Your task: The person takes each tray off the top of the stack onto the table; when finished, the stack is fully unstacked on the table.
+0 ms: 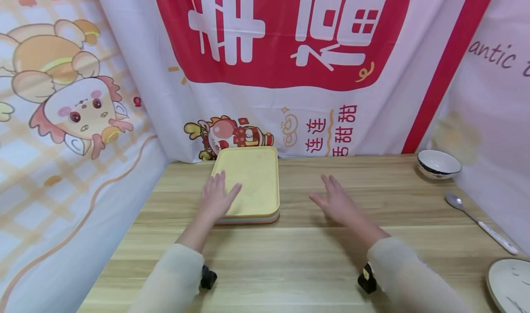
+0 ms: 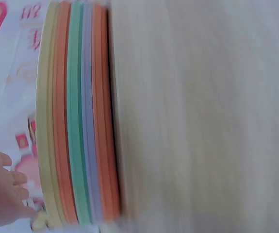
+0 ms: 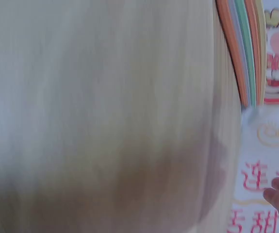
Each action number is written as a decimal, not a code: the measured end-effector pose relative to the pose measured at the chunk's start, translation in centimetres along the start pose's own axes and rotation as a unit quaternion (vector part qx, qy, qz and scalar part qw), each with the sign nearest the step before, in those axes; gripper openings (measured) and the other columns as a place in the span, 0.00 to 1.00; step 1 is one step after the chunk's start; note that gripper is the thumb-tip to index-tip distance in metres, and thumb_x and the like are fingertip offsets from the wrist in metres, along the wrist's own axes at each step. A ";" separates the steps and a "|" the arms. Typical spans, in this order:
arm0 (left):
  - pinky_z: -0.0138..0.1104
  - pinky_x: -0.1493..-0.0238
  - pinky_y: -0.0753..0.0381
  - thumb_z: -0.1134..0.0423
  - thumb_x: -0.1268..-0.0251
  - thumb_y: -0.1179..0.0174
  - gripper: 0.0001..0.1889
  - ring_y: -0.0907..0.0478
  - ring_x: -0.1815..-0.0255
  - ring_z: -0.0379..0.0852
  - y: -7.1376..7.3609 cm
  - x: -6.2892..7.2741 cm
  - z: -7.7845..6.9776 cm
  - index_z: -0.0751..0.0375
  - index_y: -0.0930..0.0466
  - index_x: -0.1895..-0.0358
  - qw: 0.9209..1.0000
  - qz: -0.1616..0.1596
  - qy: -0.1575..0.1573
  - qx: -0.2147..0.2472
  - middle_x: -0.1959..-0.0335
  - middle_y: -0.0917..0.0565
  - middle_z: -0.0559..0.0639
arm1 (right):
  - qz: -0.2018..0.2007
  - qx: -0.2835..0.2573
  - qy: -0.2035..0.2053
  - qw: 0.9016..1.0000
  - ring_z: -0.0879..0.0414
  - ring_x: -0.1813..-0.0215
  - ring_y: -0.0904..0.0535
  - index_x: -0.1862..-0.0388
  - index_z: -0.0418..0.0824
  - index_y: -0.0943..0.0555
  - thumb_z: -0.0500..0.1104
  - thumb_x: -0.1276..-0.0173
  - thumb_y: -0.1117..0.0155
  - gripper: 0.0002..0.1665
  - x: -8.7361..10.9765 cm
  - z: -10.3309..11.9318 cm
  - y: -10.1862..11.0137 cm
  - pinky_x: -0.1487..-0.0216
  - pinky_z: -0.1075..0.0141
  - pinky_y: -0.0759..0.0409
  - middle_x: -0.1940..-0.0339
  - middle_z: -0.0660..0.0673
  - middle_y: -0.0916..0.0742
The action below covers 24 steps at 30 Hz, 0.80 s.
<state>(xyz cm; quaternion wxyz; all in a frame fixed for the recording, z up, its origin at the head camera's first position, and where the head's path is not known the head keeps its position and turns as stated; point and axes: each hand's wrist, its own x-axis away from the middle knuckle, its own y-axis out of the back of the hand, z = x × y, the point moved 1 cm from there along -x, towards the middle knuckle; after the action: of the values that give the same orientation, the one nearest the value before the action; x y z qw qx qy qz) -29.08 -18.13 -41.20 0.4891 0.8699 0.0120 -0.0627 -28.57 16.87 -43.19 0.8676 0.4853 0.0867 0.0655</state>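
- Counter [image 1: 290,267]: wood-grained, with a printed cloth [image 1: 265,96] hanging behind it.
- Trays [image 1: 254,179]: a neat stack, yellow on top, standing left of centre near the counter's back edge.
- Left hand [image 1: 215,198]: forearm slanting inward, hand over the stack's left side, fingers spread and thumb pointing inward, grasping nothing; contact is unclear.
- Right hand [image 1: 337,202]: raised above the counter, apart from the stack's right side, fingers extended and loose, thumb inward, grasping nothing.
- Plate [image 1: 513,285]: front right, partly out of view.
- Bowl [image 1: 440,163]: back right.
- Spoon [image 1: 484,227]: between bowl and plate.
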 end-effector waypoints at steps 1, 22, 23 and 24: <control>0.60 0.20 0.63 0.38 0.26 0.58 0.44 0.60 0.20 0.67 0.4 0.3 0.8 0.67 0.58 0.22 1.000 -0.004 0.004 0.025 0.21 0.54 0.68 | 0.002 -0.019 0.004 1.000 0.30 0.22 0.51 0.20 0.37 0.53 0.71 0.30 0.52 0.55 0.1 0.4 -0.4 0.23 0.36 0.48 0.20 0.29 0.49; 0.52 0.28 0.30 0.58 0.37 0.34 0.41 0.34 0.30 0.66 1.2 3.8 7.9 0.70 0.46 0.27 0.965 0.038 0.014 0.258 0.29 0.35 0.71 | 0.040 -0.248 -0.001 0.968 0.37 0.28 0.32 0.21 0.37 0.48 0.58 0.35 0.33 0.54 0.3 5.7 -7.9 0.25 0.44 0.34 0.26 0.30 0.32; 0.52 0.30 0.28 0.59 0.37 0.34 0.40 0.31 0.31 0.65 1.0 3.8 8.0 0.69 0.44 0.27 0.964 0.040 0.009 0.263 0.30 0.33 0.70 | 0.041 -0.256 0.000 0.966 0.37 0.28 0.32 0.21 0.37 0.48 0.57 0.35 0.32 0.54 0.2 5.9 -8.1 0.26 0.45 0.33 0.26 0.30 0.32; 0.51 0.32 0.25 0.60 0.38 0.33 0.39 0.29 0.33 0.64 0.9 3.9 8.0 0.67 0.42 0.28 0.962 0.040 0.005 0.269 0.31 0.31 0.69 | 0.042 -0.267 0.001 0.963 0.37 0.28 0.31 0.21 0.36 0.48 0.56 0.35 0.32 0.54 0.1 6.0 -8.4 0.26 0.45 0.32 0.26 0.30 0.33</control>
<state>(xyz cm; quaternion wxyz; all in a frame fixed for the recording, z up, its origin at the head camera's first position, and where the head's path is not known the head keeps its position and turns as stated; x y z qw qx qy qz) -25.93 -25.62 -45.00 0.2386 0.9696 -0.0379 -0.0395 -26.90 7.54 -47.23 0.9619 0.2393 0.0466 0.1236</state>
